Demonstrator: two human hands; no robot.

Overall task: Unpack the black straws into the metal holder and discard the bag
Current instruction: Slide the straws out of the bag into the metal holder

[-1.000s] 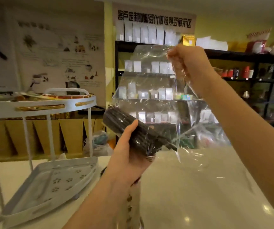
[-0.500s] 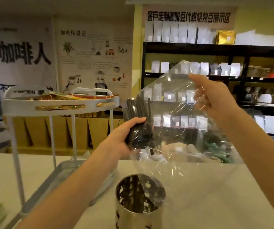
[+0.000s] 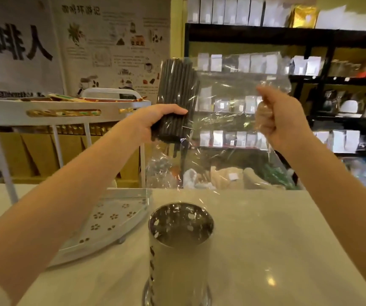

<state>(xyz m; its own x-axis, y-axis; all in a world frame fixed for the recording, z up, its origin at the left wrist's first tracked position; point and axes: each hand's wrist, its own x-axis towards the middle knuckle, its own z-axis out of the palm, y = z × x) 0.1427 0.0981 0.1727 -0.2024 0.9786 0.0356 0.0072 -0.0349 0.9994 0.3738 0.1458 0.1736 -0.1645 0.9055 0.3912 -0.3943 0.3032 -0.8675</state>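
Black straws [image 3: 177, 100], bundled approx. upright, are gripped through the film by the left hand [image 3: 155, 122], fingers wrapped round the lower half of the bundle. A few straws are seen slipping out below the grip, lower ends hanging free inside the bag. The right hand [image 3: 281, 120] is closed in a fist on a bunched part of the clear plastic bag [image 3: 232, 89], pulled off to the right so the film is stretched between both hands. All of this is held in the air, above and a little behind the metal holder [image 3: 178, 246], well apart from it.

Handling, as judged: straws are light, thin, stiff-ish tubes, smooth-sided, so they are likely to slide against each other and fan out if the grip is eased; best held as one bundle round the middle, w/ the ends kept level. The bag is soft, crinkly, glossy and slippery; it is prob. best pinched at a corner or edge.

The holder is a polished cylinder, open-topped, w/ small flower-shaped cut-outs in the wall; nothing is seen inside yet. It stands on a pale, glossy tabletop [image 3: 277, 250]. Just left of it a white two-tier rack [image 3: 116, 213] w/ a perforated lower tray is set. Dark shelves [image 3: 310, 32] w/ white packets are seen behind.
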